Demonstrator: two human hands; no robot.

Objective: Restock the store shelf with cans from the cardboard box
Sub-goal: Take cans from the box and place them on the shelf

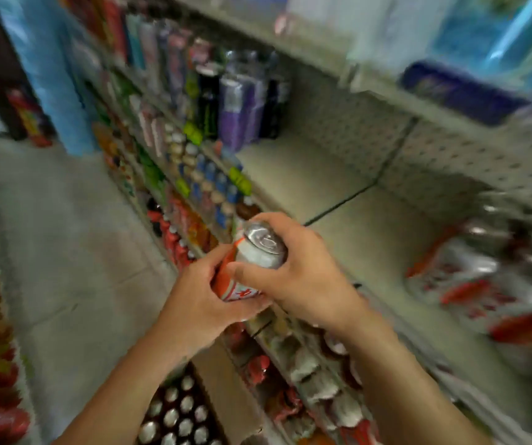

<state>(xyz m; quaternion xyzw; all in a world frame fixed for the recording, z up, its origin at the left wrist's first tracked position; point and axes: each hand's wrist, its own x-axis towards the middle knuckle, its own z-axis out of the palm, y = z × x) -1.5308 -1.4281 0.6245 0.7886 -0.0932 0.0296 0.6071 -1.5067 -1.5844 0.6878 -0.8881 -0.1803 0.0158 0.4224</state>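
The cardboard box (226, 393) at bottom centre holds cans, and above it the left hand (194, 303) and right hand (303, 277) have their fingers closed around one can (251, 261), at frame centre, which I judge goes next onto the bare shelf (370, 239).

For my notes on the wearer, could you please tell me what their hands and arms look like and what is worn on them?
Both forearms are bare up to the frame edge: no sleeves show. The left hand and right hand wear no gloves, and no rings, watch or wristbands are visible.
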